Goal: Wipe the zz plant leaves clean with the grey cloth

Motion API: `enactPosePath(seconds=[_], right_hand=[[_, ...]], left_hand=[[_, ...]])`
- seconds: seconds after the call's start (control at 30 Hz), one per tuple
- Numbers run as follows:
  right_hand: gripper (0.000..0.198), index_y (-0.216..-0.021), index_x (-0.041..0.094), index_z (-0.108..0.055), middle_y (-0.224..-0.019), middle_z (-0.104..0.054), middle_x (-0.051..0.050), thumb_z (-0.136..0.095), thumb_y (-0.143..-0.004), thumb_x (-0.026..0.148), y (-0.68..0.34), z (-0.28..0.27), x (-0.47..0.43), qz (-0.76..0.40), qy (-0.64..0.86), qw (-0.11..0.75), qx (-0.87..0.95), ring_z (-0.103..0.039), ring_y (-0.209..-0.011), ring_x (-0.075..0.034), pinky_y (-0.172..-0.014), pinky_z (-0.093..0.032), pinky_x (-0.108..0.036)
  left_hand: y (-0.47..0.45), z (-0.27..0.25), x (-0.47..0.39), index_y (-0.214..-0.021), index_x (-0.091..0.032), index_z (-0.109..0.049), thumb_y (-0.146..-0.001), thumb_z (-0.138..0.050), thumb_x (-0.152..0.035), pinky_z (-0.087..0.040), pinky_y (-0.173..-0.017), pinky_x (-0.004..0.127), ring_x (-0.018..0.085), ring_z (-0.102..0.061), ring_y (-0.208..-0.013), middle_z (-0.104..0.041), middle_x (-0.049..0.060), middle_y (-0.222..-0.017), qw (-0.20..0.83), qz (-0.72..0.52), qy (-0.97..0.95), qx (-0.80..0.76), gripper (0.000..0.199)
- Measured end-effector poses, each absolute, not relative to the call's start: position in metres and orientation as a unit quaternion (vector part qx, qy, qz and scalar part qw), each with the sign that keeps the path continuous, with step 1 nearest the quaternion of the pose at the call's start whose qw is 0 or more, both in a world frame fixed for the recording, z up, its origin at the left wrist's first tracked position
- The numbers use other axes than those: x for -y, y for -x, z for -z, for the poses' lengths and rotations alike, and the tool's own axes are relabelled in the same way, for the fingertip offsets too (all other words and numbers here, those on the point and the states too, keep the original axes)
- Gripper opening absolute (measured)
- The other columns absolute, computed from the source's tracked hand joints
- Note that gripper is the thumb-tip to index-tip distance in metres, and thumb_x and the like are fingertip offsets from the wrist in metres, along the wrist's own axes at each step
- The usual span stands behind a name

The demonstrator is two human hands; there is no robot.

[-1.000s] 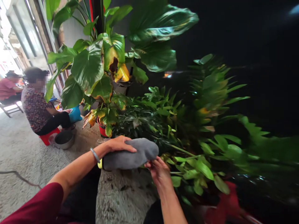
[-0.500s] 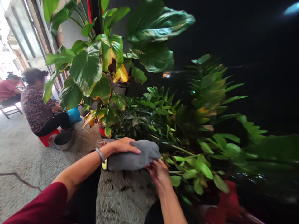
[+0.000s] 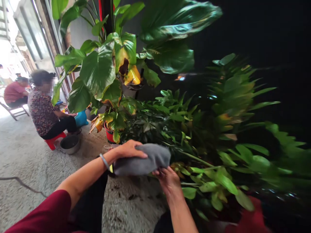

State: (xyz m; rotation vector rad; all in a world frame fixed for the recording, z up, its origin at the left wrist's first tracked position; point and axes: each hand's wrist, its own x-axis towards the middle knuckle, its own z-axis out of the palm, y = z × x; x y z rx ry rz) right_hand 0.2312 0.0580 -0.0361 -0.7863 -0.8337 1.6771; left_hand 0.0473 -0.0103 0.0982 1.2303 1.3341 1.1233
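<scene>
A long, rounded grey fabric piece (image 3: 143, 163) is held between my hands above the concrete floor. Its kind does not show clearly; a yellow-and-black band edges its left end near my wrist. My left hand (image 3: 131, 149), below a grey bangle (image 3: 104, 160), lies over the top of it with the thumb pressed along the upper side. The fingers of my right hand (image 3: 168, 179) pinch at the underside of the right end, and their tips are partly hidden there.
Leafy plants (image 3: 167, 113) crowd close on the right, with low stems beside my right hand. A large-leaved plant stands in a red pot (image 3: 109, 133). On the left, a person (image 3: 45, 106) sits on a red stool (image 3: 54, 140) beside a grey basin (image 3: 70, 144).
The whole view has shifted slightly, so the plants and the seated person appear further right. Both hands keep hold of the grey fabric piece, whose right end looks more wrinkled.
</scene>
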Motion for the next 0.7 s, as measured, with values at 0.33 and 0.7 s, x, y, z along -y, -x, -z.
enactPosePath(seconds=[0.33,0.7], right_hand=[[0.046,-0.076,0.017,-0.068,-0.055,-0.065,0.001,-0.090,-0.036,0.022,-0.234,0.021,-0.054,-0.729,0.357,0.512,0.281,-0.052,-0.042,-0.009,-0.044,-0.050,-0.023],[0.045,-0.078,0.017,-0.067,-0.056,-0.065,0.000,-0.090,-0.040,0.024,-0.238,0.022,-0.053,-0.722,0.349,0.522,0.292,-0.053,-0.043,-0.009,-0.045,-0.050,-0.024]], left_hand=[[0.039,-0.142,0.008,-0.088,-0.023,-0.070,-0.074,-0.070,-0.024,-0.049,-0.073,0.034,0.019,-0.063,-0.070,-0.073,0.002,-0.079,0.371,-0.749,-0.270,-0.478,0.013],[0.007,-0.085,0.082,-0.092,-0.013,-0.070,-0.068,-0.075,-0.025,-0.052,-0.060,0.028,0.017,-0.063,-0.056,-0.071,0.006,-0.068,0.515,-0.672,-0.208,-0.489,0.028]])
